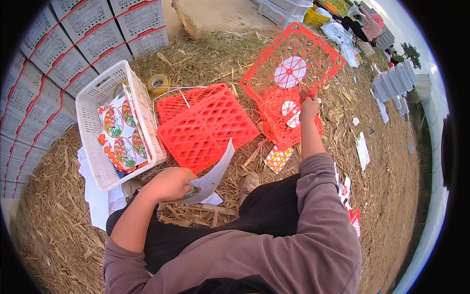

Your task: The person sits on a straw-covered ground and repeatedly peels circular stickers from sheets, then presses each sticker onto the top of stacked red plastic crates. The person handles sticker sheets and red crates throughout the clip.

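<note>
My left hand point(171, 185) grips a curled sheet of labels point(215, 174), its pale back turned up and a bit of coloured print showing beside the fingers. Farther off to the right, my right hand point(308, 105) is closed on the near edge of a red plastic lattice crate lid point(321, 42), which is tilted up. A round white label point(295, 66) sits at the middle of that lid. Below it lie more red lids point(281, 133) with round white labels. Between my hands rests a stack of red lattice lids point(208, 132).
At left stands a white basket point(82, 105) with printed label sheets point(117, 125). A yellow tape roll point(157, 84) lies behind it. Stacked grey-white crates point(88, 39) rise at far left. A red-and-yellow label sheet point(279, 159) lies on straw. Another person point(371, 27) is far right.
</note>
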Tool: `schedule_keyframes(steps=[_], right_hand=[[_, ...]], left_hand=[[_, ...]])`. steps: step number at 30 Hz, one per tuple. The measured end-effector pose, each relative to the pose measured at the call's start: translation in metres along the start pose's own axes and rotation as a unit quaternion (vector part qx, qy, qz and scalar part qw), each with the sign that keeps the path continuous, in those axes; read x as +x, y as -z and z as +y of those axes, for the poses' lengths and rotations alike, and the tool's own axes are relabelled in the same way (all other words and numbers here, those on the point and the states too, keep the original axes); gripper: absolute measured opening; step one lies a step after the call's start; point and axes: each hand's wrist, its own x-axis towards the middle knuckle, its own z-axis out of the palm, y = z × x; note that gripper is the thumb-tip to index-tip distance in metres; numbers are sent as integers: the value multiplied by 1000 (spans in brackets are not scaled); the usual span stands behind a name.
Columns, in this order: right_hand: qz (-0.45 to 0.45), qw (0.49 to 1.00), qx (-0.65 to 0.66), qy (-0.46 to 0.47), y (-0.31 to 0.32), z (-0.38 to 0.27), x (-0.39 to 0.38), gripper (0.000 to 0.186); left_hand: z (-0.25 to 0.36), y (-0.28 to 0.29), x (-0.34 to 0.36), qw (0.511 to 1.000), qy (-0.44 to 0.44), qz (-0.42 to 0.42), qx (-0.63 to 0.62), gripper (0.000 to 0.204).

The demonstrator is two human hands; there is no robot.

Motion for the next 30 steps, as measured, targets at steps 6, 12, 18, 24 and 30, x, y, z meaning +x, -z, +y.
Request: schedule_keyframes(steps=[6,12,18,24,30], right_hand=[[154,895,-411,-75,22,3,-40,65],[-637,710,-230,195,-142,-116,-217,69],[-738,593,-300,115,-175,-152,-282,24],[-608,737,-258,-142,-140,-114,-199,13],[-471,822,-292,-132,-157,-115,-188,33]], left_hand=[[-2,10,2,996,8,88,-16,39],[-12,17,10,993,26,54,-105,40],[-13,18,3,987,-8,40,-154,34],[-48,39,-28,871,71,134,-468,81],[-42,4,-7,850,53,241,-465,48]])
